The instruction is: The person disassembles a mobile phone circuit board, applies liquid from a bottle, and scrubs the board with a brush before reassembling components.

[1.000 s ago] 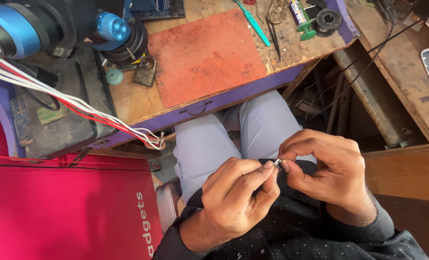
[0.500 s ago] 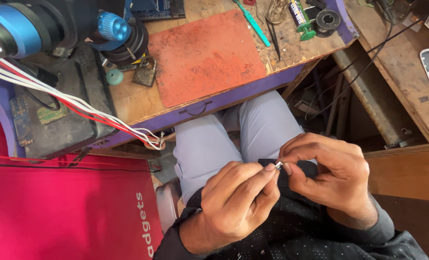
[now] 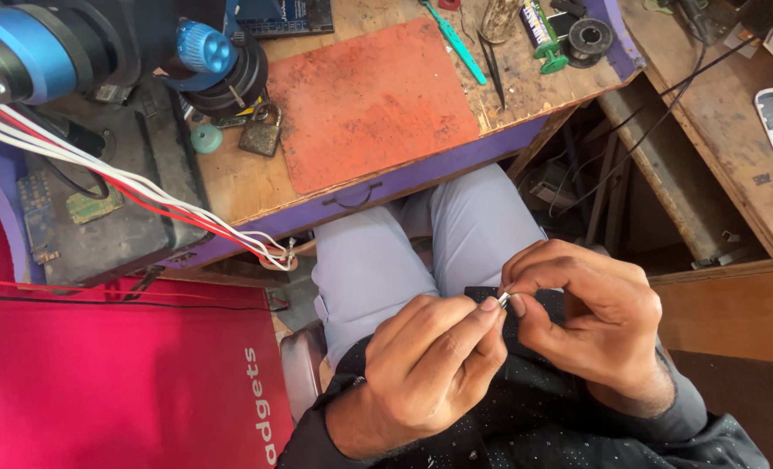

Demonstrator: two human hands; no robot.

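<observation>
While we sit below the worn wooden counter's (image 3: 230, 187) purple front edge, our left hand (image 3: 430, 369) and right hand (image 3: 591, 317) meet over our lap. Both sets of fingers pinch narrowly on a tiny shiny metal piece (image 3: 504, 299), held between the fingertips.

Wooden worktop (image 3: 230, 187) with purple front edge and a drawer handle (image 3: 352, 195); worn red mat (image 3: 369, 100) on top. Second wooden bench (image 3: 734, 148) at right. Red panel (image 3: 117, 382) at lower left. Dark, cluttered recess beneath. Even daylight.
</observation>
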